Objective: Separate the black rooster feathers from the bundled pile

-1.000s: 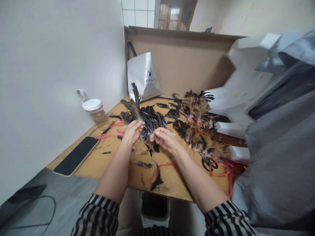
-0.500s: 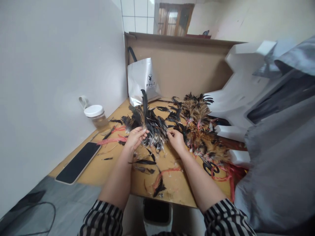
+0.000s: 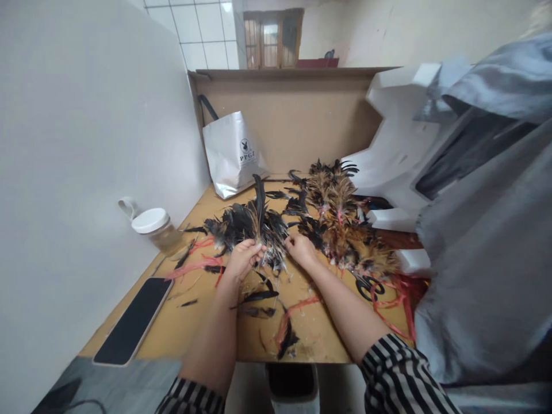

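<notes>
My left hand (image 3: 244, 259) is closed in a pinch on the lower ends of a small bunch of feathers (image 3: 259, 201). One long black feather stands tall in it, with brownish ones beside it. Around and behind it spreads a loose pile of black feathers (image 3: 228, 223) with pale quills. At the right edge of this pile is my right hand (image 3: 302, 250), its thumb and fingertips pressed together against the quills. Whether a feather is between them is too small to see. Brown and black feather bundles (image 3: 357, 247) tied with red strips lie right of my right hand.
Black-handled scissors (image 3: 370, 287) and red plastic strips (image 3: 401, 302) lie at the right. On the left are a phone (image 3: 133, 322) and a lidded jar (image 3: 157, 230). A silver bag (image 3: 230, 155) stands behind, and white foam (image 3: 397, 138) borders the right. Loose feathers (image 3: 261, 296) lie in front.
The view has shifted, so the table sits further left and lower. My left hand still pinches the feather bunch, and my right hand has come slightly closer to the pile's quills.
</notes>
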